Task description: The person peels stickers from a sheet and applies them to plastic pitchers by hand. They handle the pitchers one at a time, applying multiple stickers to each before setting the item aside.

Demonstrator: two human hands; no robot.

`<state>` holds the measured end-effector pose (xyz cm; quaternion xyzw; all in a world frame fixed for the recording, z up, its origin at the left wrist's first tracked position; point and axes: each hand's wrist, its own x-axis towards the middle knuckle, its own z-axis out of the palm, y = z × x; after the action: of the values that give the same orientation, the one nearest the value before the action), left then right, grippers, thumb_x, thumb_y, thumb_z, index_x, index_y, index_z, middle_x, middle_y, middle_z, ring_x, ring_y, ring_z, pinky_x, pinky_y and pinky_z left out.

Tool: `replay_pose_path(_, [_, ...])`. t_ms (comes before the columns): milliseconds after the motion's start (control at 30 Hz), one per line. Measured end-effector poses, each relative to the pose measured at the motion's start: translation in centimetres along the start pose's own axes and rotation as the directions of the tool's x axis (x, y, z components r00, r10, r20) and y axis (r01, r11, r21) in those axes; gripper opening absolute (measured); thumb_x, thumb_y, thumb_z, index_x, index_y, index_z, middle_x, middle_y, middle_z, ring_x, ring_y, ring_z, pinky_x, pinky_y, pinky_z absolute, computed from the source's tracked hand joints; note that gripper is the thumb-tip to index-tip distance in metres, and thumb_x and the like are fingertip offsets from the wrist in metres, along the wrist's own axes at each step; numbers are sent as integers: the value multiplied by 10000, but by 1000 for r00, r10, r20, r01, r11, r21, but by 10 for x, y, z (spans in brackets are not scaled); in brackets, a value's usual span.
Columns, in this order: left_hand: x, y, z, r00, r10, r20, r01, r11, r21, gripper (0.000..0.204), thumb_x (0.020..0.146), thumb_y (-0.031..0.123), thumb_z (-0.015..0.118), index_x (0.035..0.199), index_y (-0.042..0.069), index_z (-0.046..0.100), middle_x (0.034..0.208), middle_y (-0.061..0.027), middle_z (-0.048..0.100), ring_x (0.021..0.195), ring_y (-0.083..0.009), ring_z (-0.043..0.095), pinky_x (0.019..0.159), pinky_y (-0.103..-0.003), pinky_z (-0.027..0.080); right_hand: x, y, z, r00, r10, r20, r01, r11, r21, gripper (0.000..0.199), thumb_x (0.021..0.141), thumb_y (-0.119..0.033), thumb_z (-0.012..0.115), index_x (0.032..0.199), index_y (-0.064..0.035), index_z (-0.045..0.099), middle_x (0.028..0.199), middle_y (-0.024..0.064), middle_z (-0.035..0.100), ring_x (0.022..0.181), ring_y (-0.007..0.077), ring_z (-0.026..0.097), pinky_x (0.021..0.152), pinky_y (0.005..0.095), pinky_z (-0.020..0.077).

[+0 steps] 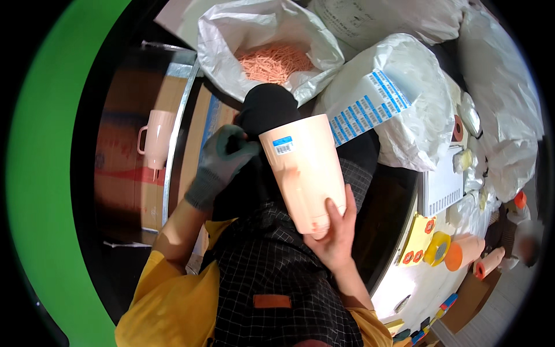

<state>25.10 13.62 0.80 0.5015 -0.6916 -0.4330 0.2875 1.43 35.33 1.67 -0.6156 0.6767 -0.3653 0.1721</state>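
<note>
white sacks (393,147) | right hand (336,242): holds peach mug (312,165) | left hand (222,161): near

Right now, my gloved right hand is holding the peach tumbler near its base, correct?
Not gloved: the head view shows your right hand bare, holding the peach tumbler near its base; the grey glove is on your left hand.

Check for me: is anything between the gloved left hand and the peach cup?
Nothing visible stands between the gloved left hand and the peach cup; whether they touch is hard to tell. The right hand holds the cup by its narrow end, and the label sheet is on the cup's right, away from the glove.
</note>
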Motion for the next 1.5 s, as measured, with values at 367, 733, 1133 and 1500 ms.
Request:
replay_pose_path(367, [-47,19,34,789,-118,603,111,993,49,500,1008,183,704,1463,17,580,1271,-199,705,1150,-290,686,934,-369,546,93,15,-79,973,174,-149,-135,961,242,607,907,-362,789,1410,-56,644,1415,203,641,1265,380,655,1060,444,530])
replay_pose_path(733, [-23,47,110,604,696,388,-796,553,247,557,985,322,684,1458,51,571,1662,-281,350,1506,-529,357,1224,-634,305,-14,106,-102,643,435,-630,-386,895,224,319,897,-169,814,1192,-60,761,1072,139,759,953,278,741,861,383,602])
replay_pose_path(1133, [32,128,164,466,632,619,-836,544,74,462,846,210,800,1258,59,653,1440,-161,587,1349,-386,541,1160,-533,409,-383,214,-224,38,421,-906,-984,-140,-106,387,987,-71,580,1366,-54,656,1294,179,676,1177,395,661,974,475,554])
replay_pose_path(1500, [26,177,408,17,638,770,-984,146,-100,869,938,566,661,1629,110,395,1726,-144,307,1617,-384,208,1326,-562,145,-48,242,-251,474,211,-855,-774,562,-291,180,989,-242,702,1125,-133,656,1116,111,638,908,341,709,751,476,564])
